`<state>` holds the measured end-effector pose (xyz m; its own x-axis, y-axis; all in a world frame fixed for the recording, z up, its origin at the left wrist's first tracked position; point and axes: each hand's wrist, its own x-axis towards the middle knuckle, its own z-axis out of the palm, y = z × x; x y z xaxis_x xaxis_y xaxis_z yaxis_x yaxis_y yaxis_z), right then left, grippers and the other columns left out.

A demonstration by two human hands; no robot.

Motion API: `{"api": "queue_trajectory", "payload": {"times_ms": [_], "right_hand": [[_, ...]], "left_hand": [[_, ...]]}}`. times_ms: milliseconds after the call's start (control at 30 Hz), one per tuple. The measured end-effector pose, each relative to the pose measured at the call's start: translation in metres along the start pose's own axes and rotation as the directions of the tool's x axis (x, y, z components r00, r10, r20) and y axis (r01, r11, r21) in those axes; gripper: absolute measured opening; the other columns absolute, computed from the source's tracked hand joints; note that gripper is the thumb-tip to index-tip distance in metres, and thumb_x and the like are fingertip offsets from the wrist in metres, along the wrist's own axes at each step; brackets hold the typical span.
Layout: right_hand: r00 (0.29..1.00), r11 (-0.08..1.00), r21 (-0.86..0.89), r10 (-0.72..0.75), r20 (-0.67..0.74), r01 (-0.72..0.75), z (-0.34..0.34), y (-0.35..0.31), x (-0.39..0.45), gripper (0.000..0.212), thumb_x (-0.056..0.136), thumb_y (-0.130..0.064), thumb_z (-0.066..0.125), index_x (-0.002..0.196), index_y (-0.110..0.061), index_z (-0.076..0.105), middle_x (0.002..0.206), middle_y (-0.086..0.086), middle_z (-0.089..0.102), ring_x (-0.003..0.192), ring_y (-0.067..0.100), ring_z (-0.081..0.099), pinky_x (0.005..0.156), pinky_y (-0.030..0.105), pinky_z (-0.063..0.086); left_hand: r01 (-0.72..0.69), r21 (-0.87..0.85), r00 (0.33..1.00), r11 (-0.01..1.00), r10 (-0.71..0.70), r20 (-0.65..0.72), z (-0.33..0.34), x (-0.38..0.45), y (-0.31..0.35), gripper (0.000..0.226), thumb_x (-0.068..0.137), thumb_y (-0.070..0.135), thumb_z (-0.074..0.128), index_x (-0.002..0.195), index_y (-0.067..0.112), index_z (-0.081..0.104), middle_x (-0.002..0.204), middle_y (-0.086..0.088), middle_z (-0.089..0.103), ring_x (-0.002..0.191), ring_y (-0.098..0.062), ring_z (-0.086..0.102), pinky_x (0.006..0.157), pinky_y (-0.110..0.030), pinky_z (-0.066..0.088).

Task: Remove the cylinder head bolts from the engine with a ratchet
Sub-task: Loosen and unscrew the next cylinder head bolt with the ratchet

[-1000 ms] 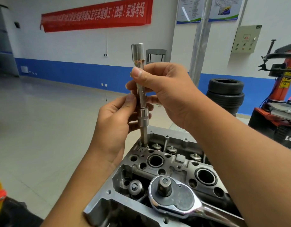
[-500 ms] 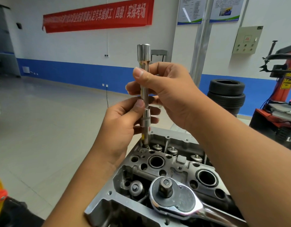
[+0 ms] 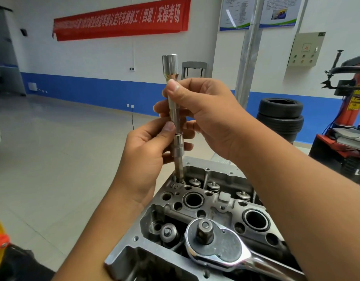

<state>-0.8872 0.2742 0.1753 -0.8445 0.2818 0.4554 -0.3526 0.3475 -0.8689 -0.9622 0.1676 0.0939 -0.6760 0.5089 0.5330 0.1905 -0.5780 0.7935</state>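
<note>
I see 2 hands, left hand and right hand, both pinching 1 upright extension bar seated in cyl. head; 1 ratchet lies atop it.

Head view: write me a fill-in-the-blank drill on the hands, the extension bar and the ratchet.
1. The extension bar stands upright, its lower end in a bolt hole of the ____.
2. The right hand grips the bar ____ the left hand.
3. The ratchet lies on the cylinder head, held by ____ hand.
4. The ratchet's square drive points ____.

Missing words: cylinder head; above; neither; up
</note>
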Motion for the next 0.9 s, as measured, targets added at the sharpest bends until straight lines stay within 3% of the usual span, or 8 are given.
{"api": "queue_trajectory", "payload": {"times_ms": [100,200,367,467,533,667,767,900], "right_hand": [[1.0,1.0,-0.015,0.006,0.004,-0.006,-0.0002,0.0006,0.0003,0.026,0.103,-0.032,0.063,0.106,-0.008,0.07,0.094,0.008,0.08,0.086,0.02,0.074,0.067,0.033,0.057],[1.0,0.999,-0.049,-0.014,-0.017,0.013,-0.0015,0.0014,-0.0002,0.02,0.094,-0.03,0.075,0.097,-0.012,0.069,0.094,0.011,0.079,0.086,0.021,0.076,0.074,0.037,0.061],[0.997,0.992,-0.12,-0.046,-0.059,0.039,-0.0001,0.0025,-0.0004,0.021,0.088,-0.023,0.081,0.086,-0.011,0.065,0.102,0.024,0.074,0.099,0.037,0.074,0.085,0.058,0.061],[0.996,0.991,-0.109,-0.078,-0.052,0.072,0.0004,0.0024,-0.0005,0.023,0.085,-0.018,0.084,0.088,-0.009,0.064,0.095,0.023,0.075,0.079,0.026,0.071,0.066,0.041,0.061],[0.995,0.991,-0.103,-0.086,-0.044,0.081,0.0009,0.003,-0.0001,0.02,0.088,-0.017,0.082,0.087,-0.008,0.064,0.087,0.02,0.074,0.072,0.021,0.067,0.057,0.029,0.055],[0.998,0.996,-0.071,-0.065,-0.026,0.063,0.0005,0.004,0.0011,0.013,0.099,-0.016,0.07,0.093,-0.005,0.067,0.087,0.014,0.077,0.07,0.019,0.07,0.052,0.022,0.05],[0.998,0.994,-0.091,-0.059,0.005,0.059,-0.0007,0.0045,0.0018,0.014,0.099,-0.02,0.069,0.097,-0.006,0.069,0.09,0.014,0.078,0.075,0.02,0.071,0.057,0.029,0.053],[0.997,0.99,-0.122,-0.077,-0.011,0.075,0.0006,0.0068,0.0017,0.019,0.089,-0.021,0.081,0.085,-0.006,0.069,0.087,0.019,0.076,0.078,0.029,0.071,0.076,0.052,0.062]], "left_hand": [[-0.037,0.018,0.999,0.999,0.037,-0.005,0.0002,0.0002,-0.0006,0.021,0.097,0.026,0.06,0.106,0.016,0.076,0.095,-0.013,0.078,0.084,-0.032,0.076,0.069,-0.027,0.059],[-0.083,0.029,0.995,0.996,0.085,-0.06,-0.0008,0.0002,-0.0014,0.028,0.081,0.029,0.074,0.105,0.014,0.076,0.094,-0.01,0.079,0.084,-0.029,0.077,0.071,-0.031,0.06],[-0.112,0.028,0.984,0.993,0.115,-0.136,-0.0016,0.0007,-0.0016,0.029,0.069,0.032,0.083,0.094,0.018,0.079,0.091,-0.011,0.079,0.082,-0.032,0.075,0.071,-0.037,0.063],[-0.119,0.025,0.984,0.993,0.121,-0.128,-0.0008,0.0,0.0003,0.026,0.069,0.038,0.082,0.089,0.021,0.082,0.089,-0.012,0.079,0.08,-0.03,0.075,0.069,-0.035,0.062],[-0.093,0.031,0.992,0.995,0.095,-0.087,-0.0003,-0.0003,0.0014,0.018,0.085,0.038,0.072,0.091,0.024,0.082,0.093,-0.011,0.079,0.083,-0.028,0.076,0.067,-0.031,0.06],[-0.026,0.043,0.999,0.999,0.027,-0.019,-0.0005,-0.0006,0.001,0.031,0.106,0.026,0.05,0.095,0.028,0.08,0.098,-0.009,0.079,0.087,-0.031,0.076,0.068,-0.026,0.058],[-0.056,0.045,0.997,0.997,0.058,-0.05,-0.0008,0.0004,-0.0002,0.02,0.095,0.031,0.061,0.103,0.02,0.077,0.095,-0.008,0.078,0.086,-0.028,0.076,0.07,-0.027,0.059],[-0.102,0.05,0.989,0.994,0.107,-0.099,-0.0007,0.0013,-0.0012,0.023,0.078,0.032,0.075,0.097,0.02,0.078,0.091,-0.006,0.079,0.084,-0.022,0.075,0.069,-0.029,0.059]]}}
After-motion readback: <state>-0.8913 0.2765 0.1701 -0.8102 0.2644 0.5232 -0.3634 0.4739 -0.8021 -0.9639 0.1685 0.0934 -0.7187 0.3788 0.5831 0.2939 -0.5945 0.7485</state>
